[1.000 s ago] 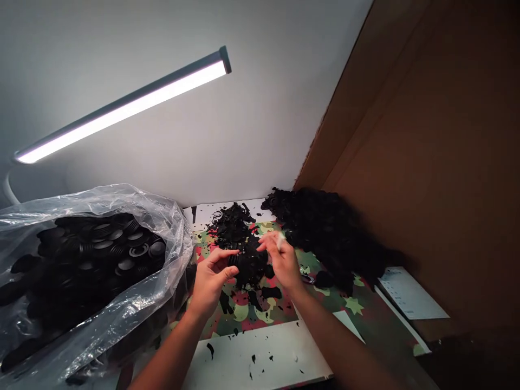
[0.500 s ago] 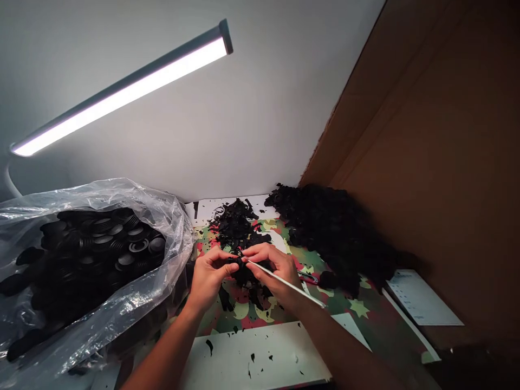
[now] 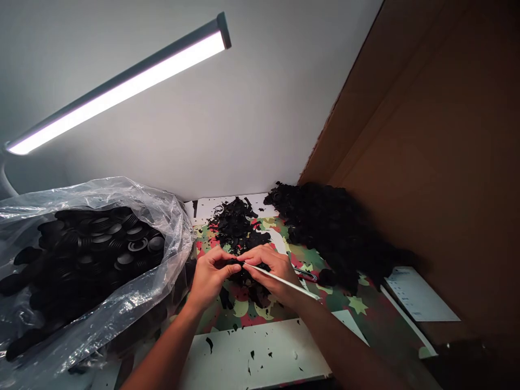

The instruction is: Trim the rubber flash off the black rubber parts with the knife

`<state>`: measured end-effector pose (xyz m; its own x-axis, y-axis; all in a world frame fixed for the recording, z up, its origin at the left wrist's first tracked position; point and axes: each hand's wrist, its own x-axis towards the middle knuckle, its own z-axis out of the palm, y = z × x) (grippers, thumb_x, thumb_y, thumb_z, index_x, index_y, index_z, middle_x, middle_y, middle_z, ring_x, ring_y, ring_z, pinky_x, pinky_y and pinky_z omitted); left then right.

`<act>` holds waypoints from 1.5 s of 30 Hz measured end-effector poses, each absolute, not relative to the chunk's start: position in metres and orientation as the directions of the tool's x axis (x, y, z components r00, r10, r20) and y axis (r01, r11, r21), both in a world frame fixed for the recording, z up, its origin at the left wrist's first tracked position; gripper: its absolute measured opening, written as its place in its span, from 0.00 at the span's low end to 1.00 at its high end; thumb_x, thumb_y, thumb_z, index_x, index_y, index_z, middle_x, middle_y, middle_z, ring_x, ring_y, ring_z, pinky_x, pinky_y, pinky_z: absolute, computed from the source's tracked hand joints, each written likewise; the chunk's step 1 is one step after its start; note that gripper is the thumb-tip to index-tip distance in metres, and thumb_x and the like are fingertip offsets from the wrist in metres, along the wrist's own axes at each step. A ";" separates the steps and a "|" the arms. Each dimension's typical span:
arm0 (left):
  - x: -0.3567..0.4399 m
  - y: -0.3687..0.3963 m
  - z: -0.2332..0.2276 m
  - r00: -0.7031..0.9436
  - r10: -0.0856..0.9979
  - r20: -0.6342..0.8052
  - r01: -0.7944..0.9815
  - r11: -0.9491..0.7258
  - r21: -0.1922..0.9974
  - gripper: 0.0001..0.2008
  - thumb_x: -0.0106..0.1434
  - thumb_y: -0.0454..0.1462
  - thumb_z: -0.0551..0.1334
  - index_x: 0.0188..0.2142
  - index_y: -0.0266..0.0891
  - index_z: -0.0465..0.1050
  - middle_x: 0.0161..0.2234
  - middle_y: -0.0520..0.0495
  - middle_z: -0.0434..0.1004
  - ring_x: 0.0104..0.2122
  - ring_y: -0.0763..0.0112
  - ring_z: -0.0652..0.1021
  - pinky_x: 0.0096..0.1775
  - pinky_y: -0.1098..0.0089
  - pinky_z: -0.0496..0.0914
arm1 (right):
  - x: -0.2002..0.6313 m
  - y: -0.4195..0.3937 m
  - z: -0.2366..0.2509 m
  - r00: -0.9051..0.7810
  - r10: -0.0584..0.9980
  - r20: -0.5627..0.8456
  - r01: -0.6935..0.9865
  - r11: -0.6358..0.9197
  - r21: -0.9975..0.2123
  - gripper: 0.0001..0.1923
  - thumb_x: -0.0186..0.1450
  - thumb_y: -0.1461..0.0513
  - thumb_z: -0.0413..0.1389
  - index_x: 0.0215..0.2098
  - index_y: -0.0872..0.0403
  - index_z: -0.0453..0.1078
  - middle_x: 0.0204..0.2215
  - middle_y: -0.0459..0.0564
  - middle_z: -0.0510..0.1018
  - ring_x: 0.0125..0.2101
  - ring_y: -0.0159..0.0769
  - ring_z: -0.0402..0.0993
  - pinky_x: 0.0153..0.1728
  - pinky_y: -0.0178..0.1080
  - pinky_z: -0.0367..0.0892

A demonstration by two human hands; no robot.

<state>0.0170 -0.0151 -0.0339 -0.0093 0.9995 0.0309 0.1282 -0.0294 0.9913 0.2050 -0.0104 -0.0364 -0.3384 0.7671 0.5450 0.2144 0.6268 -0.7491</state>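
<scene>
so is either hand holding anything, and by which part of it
The right hand holds a white stick near its forward end. The left hand seems to pinch a small black piece, too hidden to tell by which part.

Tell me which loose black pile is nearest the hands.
The smaller middle pile, directly beyond them; the larger pile lies farther right, beside the brown cardboard.
</scene>
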 end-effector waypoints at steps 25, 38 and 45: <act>0.016 -0.014 -0.032 0.056 0.998 0.000 0.217 -0.012 0.976 0.10 0.47 0.42 0.74 0.22 0.38 0.78 0.22 0.52 0.70 0.26 0.70 0.69 0.29 0.70 0.61 | 0.210 -0.009 -0.030 -0.348 0.877 0.331 0.145 0.399 -0.906 0.07 0.67 0.60 0.59 0.31 0.50 0.74 0.38 0.49 0.85 0.38 0.40 0.80 0.40 0.42 0.70; 0.016 -0.016 -0.024 0.112 0.993 -0.043 0.101 0.031 0.994 0.10 0.46 0.41 0.75 0.25 0.38 0.81 0.25 0.49 0.75 0.27 0.69 0.73 0.29 0.70 0.66 | 0.216 0.014 -0.045 -0.062 0.869 0.490 0.404 0.471 -0.784 0.07 0.68 0.61 0.55 0.32 0.50 0.72 0.37 0.51 0.84 0.36 0.42 0.79 0.40 0.44 0.69; 0.017 -0.016 -0.023 0.081 0.997 0.003 0.017 -0.004 1.000 0.09 0.45 0.41 0.76 0.25 0.40 0.82 0.24 0.51 0.73 0.23 0.70 0.73 0.27 0.70 0.68 | 0.212 0.006 -0.040 -0.044 0.948 0.314 0.228 0.315 -0.921 0.11 0.64 0.56 0.59 0.26 0.51 0.70 0.20 0.43 0.73 0.23 0.34 0.68 0.26 0.36 0.63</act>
<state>0.0168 -0.0159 -0.0232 0.0806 0.9967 0.0027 0.0167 -0.0041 0.9999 0.2124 0.0061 -0.0399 -0.0438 0.9485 0.3137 0.2284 0.3152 -0.9211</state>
